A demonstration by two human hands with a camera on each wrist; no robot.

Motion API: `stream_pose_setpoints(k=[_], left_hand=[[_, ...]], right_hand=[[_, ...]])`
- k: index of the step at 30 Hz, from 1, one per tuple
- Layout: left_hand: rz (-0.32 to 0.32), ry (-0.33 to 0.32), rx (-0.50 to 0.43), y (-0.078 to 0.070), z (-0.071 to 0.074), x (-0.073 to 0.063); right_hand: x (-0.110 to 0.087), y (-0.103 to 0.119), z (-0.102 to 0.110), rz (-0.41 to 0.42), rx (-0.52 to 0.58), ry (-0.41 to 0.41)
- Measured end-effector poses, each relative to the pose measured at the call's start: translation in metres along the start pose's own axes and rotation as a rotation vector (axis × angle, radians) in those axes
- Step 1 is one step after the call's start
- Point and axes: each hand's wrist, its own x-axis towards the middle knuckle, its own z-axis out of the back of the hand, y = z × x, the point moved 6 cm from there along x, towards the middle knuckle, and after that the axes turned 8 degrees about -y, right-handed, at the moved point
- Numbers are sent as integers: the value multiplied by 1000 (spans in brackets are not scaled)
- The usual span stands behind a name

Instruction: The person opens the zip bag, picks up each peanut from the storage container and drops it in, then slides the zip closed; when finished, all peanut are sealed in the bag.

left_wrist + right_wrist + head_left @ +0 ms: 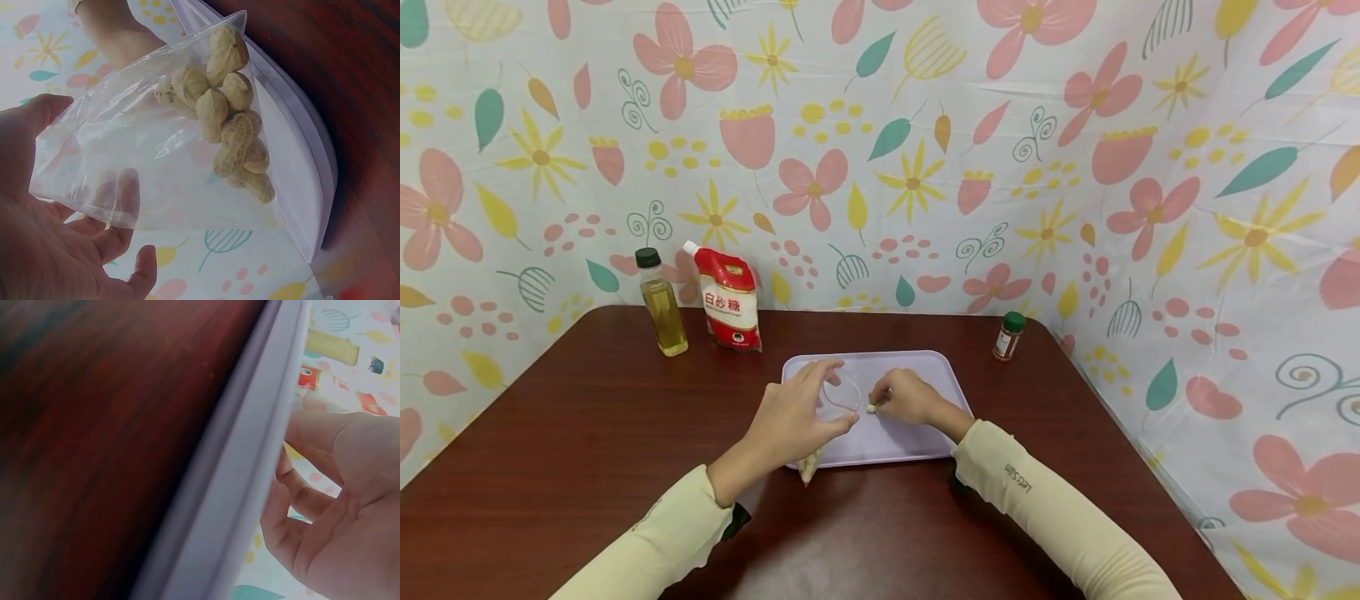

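My left hand [797,421] holds a clear plastic bag [162,144], thumb on one side of its mouth and curled fingers on the other. Several unshelled peanuts [234,134] are gathered in the bag's far end. In the head view, the bag's rounded mouth shows between thumb and fingers, and its bottom hangs below the hand. Over the lilac tray [880,446], my right hand [910,398] pinches a small pale peanut [871,408] at its fingertips, facing the bag's mouth. The tray's rim partly hides those fingertips in the right wrist view.
On the dark wooden table [587,433], an oil bottle [664,312] and a red-and-white sugar bag [728,298] stand at the back left. A green-capped spice jar [1008,336] stands at the back right. Flower-patterned cloth [865,150] hangs behind the table and along its right side.
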Motion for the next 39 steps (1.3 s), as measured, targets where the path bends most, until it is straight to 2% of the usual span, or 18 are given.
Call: stream_pose_setpoints(k=[11,18,26,32,36,39], left_hand=[[4,4,-2,0,0,-1],[6,3,-1,-1,-2,-2],[14,16,-13,-3,-2,-2],[65,57,-45,-2,-3,-2],[81,77,-57,-2,-4,-2],[84,76,-47,-2,-3,-1]], right_hand=[[0,0,-2,-17,-3,21],[-5,4,9,-66,32,-19],[-13,14,30,-100,86,-132],[-21,28,54,-123,127,-255],[-24,41,69,-87,162,-353],[-26,53,77,-46,193,-392]])
